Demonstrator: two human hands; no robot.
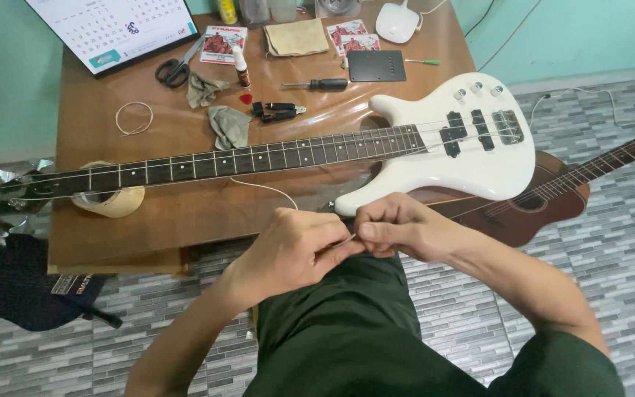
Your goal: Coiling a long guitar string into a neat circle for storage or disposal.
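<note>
A white electric bass guitar (442, 151) lies across the brown table (185, 213), its dark neck running left over a roll of tape (112, 200). My left hand (295, 250) and my right hand (395, 226) meet just in front of the table's near edge, above my lap. Both pinch a thin guitar string (266, 187) between their fingertips. The string curves from my hands up toward the neck. My dark green trousers (347, 331) fill the lower middle.
On the table's far side lie scissors (174, 70), a screwdriver (317, 84), cutters (277, 111), two grey cloths (229, 125), a coiled string (134, 117), string packets, a black plate (376, 65) and a calendar (115, 29). A brown acoustic guitar (553, 195) leans at right. A dark bag (16, 287) lies left.
</note>
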